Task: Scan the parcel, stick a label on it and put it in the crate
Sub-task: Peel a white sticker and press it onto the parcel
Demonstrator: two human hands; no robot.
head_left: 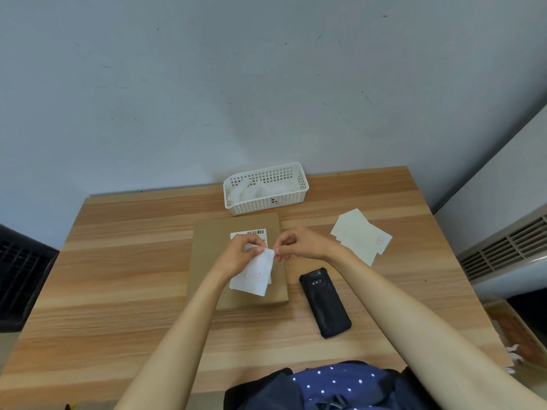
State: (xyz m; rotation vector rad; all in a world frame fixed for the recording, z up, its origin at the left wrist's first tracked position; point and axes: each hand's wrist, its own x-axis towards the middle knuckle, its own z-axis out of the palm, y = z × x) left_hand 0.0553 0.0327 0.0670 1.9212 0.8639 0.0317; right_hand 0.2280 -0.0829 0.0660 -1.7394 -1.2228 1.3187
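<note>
Both hands are raised just above the flat brown cardboard parcel (236,261), which lies on the light wooden counter (118,276) in front of the white perforated plastic crate (266,187). The left hand (239,253) pinches the upper edge of a white paper label sheet with a faint red printed frame (256,273); the right hand (299,242) pinches the sheet's top corner, fingertips closed on it, so the two hands almost meet there. This looks like peeling the sticker from its backing.

To do this well, the right hand's pull should be slow and low, folding the backing away from the sticker rather than lifting the sticker, so it does not curl or stick to itself. The left hand should hold only the margin, keeping its fingers off the adhesive. When placing it, the bare cardboard below the printed barcode label (251,233) seems the safest spot, so the barcode stays readable. One edge should go down first, then be smoothed across.

The black rugged handheld scanner (325,303) lies face down beside the parcel on the right, and a loose pile of pale spare label sheets (359,236) sits further right, well clear.
</note>
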